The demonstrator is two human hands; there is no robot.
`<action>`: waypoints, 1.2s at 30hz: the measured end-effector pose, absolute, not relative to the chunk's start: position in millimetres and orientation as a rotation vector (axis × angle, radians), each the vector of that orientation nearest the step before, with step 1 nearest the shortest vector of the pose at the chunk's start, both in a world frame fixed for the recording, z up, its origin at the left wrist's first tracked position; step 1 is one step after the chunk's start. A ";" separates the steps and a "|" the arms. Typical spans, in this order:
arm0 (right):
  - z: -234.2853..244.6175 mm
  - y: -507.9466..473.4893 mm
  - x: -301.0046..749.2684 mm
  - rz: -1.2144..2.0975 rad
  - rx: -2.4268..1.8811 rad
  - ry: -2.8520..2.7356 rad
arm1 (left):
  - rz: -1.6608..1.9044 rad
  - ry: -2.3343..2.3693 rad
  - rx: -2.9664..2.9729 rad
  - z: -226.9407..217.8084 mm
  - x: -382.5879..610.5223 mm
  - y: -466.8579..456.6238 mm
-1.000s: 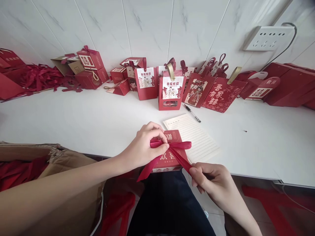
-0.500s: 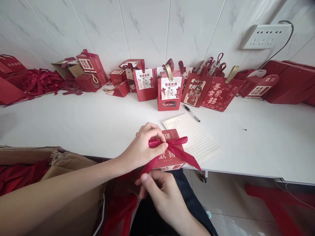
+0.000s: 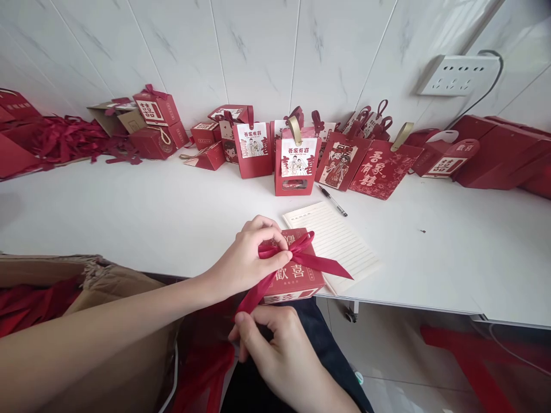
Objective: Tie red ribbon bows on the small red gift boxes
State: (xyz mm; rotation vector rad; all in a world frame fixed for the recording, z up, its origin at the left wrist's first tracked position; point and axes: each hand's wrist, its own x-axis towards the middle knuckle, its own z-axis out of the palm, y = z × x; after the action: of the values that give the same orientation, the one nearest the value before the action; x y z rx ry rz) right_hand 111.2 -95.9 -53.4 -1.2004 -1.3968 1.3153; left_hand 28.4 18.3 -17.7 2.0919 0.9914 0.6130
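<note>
A red gift box (image 3: 301, 280) with gold lettering lies at the table's front edge, partly over the notepad. On its top sits a dark red ribbon bow (image 3: 325, 264), one loop and one tail reaching right. My left hand (image 3: 253, 252) pinches the bow near its knot with thumb and forefinger and hides the left loop. Below the box, my right hand (image 3: 275, 338) has the end of the other ribbon tail (image 3: 258, 292) between thumb and fingers. That tail runs down and left from the bow, drawn fairly straight.
A lined notepad (image 3: 340, 246) and a pen (image 3: 333, 201) lie behind the box. Several red gift boxes (image 3: 297, 166) stand along the wall. A cardboard carton (image 3: 124, 298) with red ribbon pieces is at lower left. Red stools (image 3: 469, 350) stand below the table.
My right hand has moved slightly down and left, drawing the ribbon tail with it. The bow's right loop now angles up more, and its right tail lies flatter. The view has shifted slightly.
</note>
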 end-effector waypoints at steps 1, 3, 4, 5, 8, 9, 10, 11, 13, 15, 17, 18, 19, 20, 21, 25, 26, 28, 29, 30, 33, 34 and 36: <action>-49.7 -99.0 117.4 1.356 -1.176 -1.435 | 0.613 0.984 2.095 -18.0 28.4 18.9; -38.7 -103.1 137.5 1.392 -1.161 -1.457 | 0.602 0.965 2.098 -17.8 28.1 19.9; -32.3 -102.3 150.5 1.347 -1.192 -1.419 | 0.596 0.952 2.103 -17.2 27.5 20.1; -26.1 -98.7 164.5 1.209 -1.269 -1.340 | 0.597 0.938 2.112 -16.3 26.6 20.2; -13.0 -71.8 202.9 0.624 -1.580 -1.201 | 0.651 0.956 2.125 -12.4 20.6 19.0; -11.0 -60.0 211.6 0.554 -1.677 -1.247 | 0.672 0.994 2.119 -11.2 17.6 18.4; -10.0 -48.7 217.5 0.570 -1.750 -1.318 | 0.685 1.046 2.111 -10.3 14.2 17.7; -9.7 -38.9 220.6 0.610 -1.807 -1.383 | 0.687 1.109 2.102 -9.6 10.8 17.0; -10.4 -25.9 219.9 0.713 -1.867 -1.490 | 0.657 1.221 2.072 -9.5 4.6 15.7; -12.1 -21.6 214.5 0.768 -1.882 -1.541 | 0.577 1.259 2.004 -10.4 1.0 14.0; -14.7 -23.1 209.3 0.792 -1.865 -1.553 | 0.503 1.228 1.897 -11.8 0.8 11.6; -16.5 -25.0 207.8 0.804 -1.840 -1.542 | 0.490 1.203 1.843 -12.6 1.7 10.1; -18.6 -27.4 207.0 0.820 -1.798 -1.516 | 0.496 1.185 1.796 -13.6 3.1 8.4; -21.1 -30.1 206.9 0.847 -1.742 -1.479 | 0.520 1.177 1.754 -14.7 4.7 6.6; -23.9 -33.2 207.2 0.884 -1.677 -1.435 | 0.550 1.176 1.719 -16.0 6.4 4.5; -37.3 -45.9 207.3 1.063 -1.399 -1.236 | 0.628 1.223 1.636 -21.9 12.1 -5.0; -40.7 -48.7 206.5 1.078 -1.355 -1.187 | 0.632 1.230 1.624 -23.5 13.4 -7.2; -47.2 -52.8 204.0 1.068 -1.300 -1.106 | 0.645 1.231 1.620 -26.8 16.0 -10.7; -50.2 -54.2 202.5 1.045 -1.287 -1.079 | 0.660 1.226 1.631 -28.4 17.3 -11.9; -53.1 -55.2 200.8 1.015 -1.281 -1.061 | 0.678 1.225 1.647 -30.0 18.5 -12.8; -61.1 -56.8 196.3 0.934 -1.262 -1.035 | 0.719 1.240 1.686 -33.4 20.8 -13.8; -63.4 -57.2 195.6 0.917 -1.251 -1.025 | 0.722 1.244 1.686 -33.8 21.1 -13.7; -66.5 -58.1 196.5 0.909 -1.222 -1.007 | 0.712 1.241 1.669 -33.4 20.8 -12.9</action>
State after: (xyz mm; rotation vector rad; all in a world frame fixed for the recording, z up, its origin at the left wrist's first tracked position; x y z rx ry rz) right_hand 196.5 -58.1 -66.5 -1.2224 -1.0071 0.9092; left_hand 20.8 -12.9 -33.4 1.6689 1.2408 0.7115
